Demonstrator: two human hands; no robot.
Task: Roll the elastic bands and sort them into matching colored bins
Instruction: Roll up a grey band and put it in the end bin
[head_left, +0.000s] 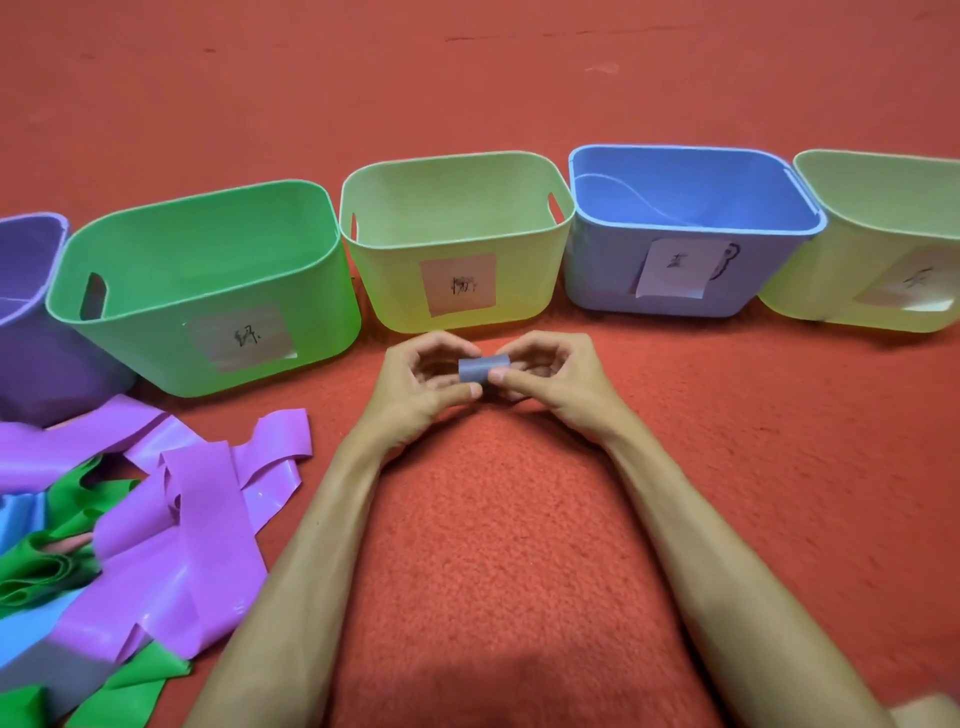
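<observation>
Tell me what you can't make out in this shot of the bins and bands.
Head view only:
Purple bin: cut off by left edge.
Far-right yellow bin: cut off by right edge.
Labels: writing too blurred to read.
Blue roll: ends covered by left hand and right hand.
Band pile: runs past left and bottom edges; purple bands cover lower ones.

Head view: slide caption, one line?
Left hand and right hand pinch a rolled blue band, blue bin ahead to the right.
</observation>
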